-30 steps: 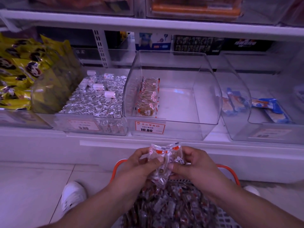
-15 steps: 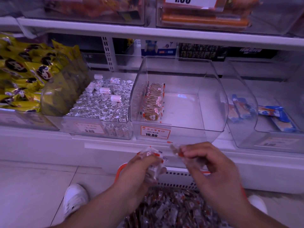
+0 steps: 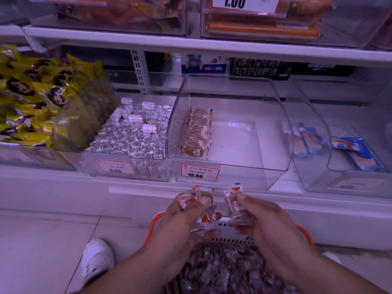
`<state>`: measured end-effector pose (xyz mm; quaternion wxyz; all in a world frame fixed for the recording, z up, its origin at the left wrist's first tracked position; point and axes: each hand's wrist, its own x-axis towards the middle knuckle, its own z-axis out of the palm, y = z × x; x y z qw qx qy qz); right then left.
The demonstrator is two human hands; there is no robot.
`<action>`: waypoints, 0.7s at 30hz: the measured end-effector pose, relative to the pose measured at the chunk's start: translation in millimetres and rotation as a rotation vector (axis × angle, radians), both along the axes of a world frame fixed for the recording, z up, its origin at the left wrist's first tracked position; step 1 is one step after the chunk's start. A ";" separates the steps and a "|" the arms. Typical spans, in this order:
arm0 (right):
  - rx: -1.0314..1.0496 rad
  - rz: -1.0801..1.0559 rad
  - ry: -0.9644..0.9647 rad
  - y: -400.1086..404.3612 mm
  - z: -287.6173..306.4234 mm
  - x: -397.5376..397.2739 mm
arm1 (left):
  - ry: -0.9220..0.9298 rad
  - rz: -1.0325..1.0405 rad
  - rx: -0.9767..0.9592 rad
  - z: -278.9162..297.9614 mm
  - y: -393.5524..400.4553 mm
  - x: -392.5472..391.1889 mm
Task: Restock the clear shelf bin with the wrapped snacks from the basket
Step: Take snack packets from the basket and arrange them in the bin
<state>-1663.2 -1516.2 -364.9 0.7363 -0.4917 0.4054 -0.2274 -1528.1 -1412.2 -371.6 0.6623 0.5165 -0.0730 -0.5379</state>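
Standing before the shelf (image 3: 191, 45), I have the clear bin (image 3: 271, 132) in front of me, almost empty: only one row of wrapped snacks (image 3: 196, 132) stands on edge against its left wall, behind the 10.80 price tag (image 3: 198, 172). Below my arms is the basket (image 3: 305, 232), with its orange rim and a full heap of the same snacks (image 3: 222, 272).

What changes is my hands. A second ago they were together over the basket, both on one bundle of packets. Now they are apart, and each one holds its own share: my left hand (image 3: 191, 211) grips a small bunch of packets (image 3: 199, 198), and my right hand (image 3: 261, 215) pinches one packet (image 3: 235, 202) upright between thumb and fingers. Both are higher than before, just under the front lip of the bin.

For the task, I think the sorting is finished and the placing comes next: the packets must go in beside the standing row, on the bare floor of the bin.
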 end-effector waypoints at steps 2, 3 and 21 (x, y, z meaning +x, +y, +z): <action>0.154 0.007 -0.027 -0.1 1.2 2.2 | -0.043 -0.014 -0.015 -1.8 -0.2 -4.0; 0.142 0.016 -0.023 1.0 0.2 3.0 | -0.061 -0.026 -0.021 -4.1 -0.8 -6.6; 0.143 0.330 -0.165 37.3 -26.5 11.8 | -0.486 0.032 0.224 -2.2 -5.4 -26.2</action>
